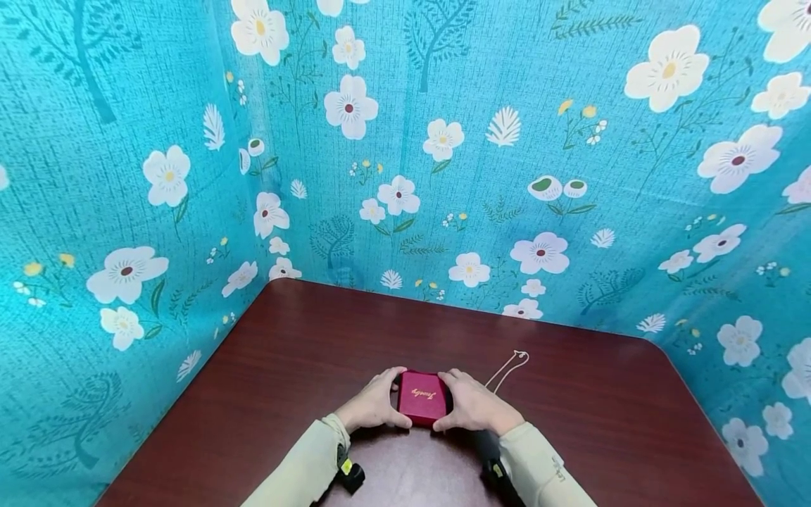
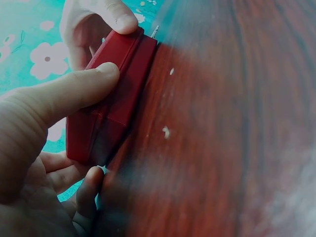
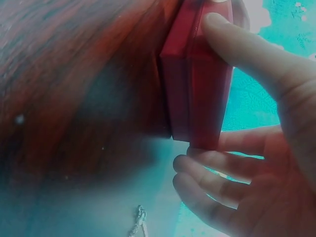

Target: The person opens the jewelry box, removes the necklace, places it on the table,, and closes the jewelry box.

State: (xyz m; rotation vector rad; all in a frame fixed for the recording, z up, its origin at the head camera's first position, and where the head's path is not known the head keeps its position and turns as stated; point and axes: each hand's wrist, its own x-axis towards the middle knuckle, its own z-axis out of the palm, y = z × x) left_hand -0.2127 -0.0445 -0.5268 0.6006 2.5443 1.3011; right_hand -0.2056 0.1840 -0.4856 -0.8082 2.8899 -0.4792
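Observation:
A small red jewelry box (image 1: pixel 422 398) with gold lettering on its lid sits closed on the dark wooden table. On its left side, my left hand (image 1: pixel 375 404) grips it, thumb at the near edge and fingers toward the far corner. My right hand (image 1: pixel 476 405) holds the opposite side in the same way. Both thumbs press the front face of the box (image 2: pixel 129 91) near the seam under the lid, as the left wrist view shows. In the right wrist view, the fingers curl round the far side of the box (image 3: pixel 178 98).
Just right of my right hand lies a thin chain necklace (image 1: pixel 522 354), partly hidden behind that hand. The reddish-brown table (image 1: pixel 589 394) has rounded far corners. Blue flowered cloth (image 1: pixel 393 141) hangs behind it and along its left side.

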